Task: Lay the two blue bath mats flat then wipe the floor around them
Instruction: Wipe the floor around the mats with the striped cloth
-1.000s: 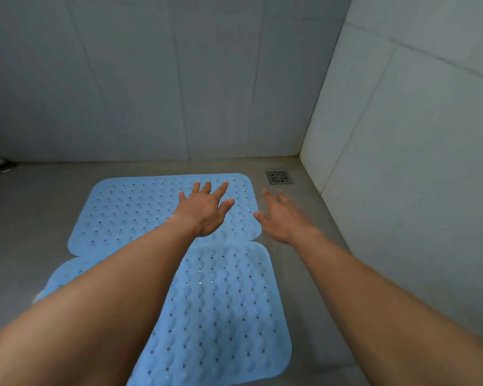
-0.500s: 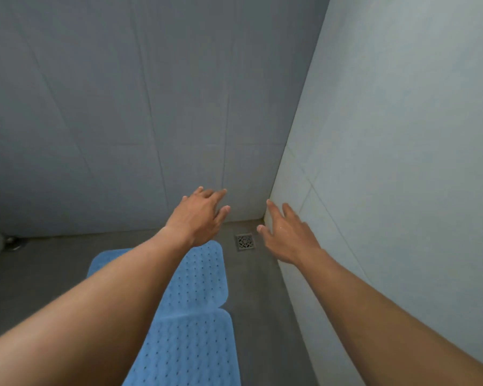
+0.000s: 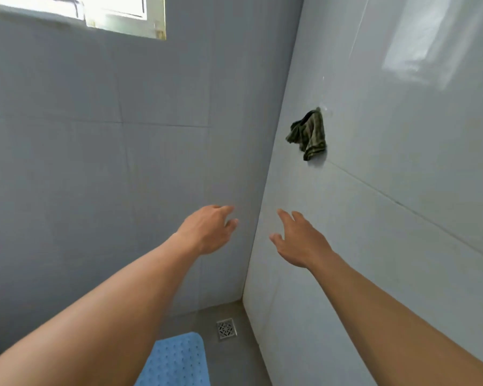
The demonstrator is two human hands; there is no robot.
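Only a corner of one blue bath mat shows at the bottom edge, flat on the grey floor; the second mat is out of view. A dark green cloth hangs from a hook on the right wall, well above both hands. My left hand is raised in front of the back wall, fingers apart, holding nothing. My right hand is raised beside the right wall, below and slightly left of the cloth, also spread and empty.
A square metal floor drain sits in the floor corner beside the mat. Tiled walls meet in a corner ahead. A bright window is at the top left.
The view has tilted up from the floor to the walls. Both hands have lifted off the mats into the air. The hanging cloth and window have come into sight.
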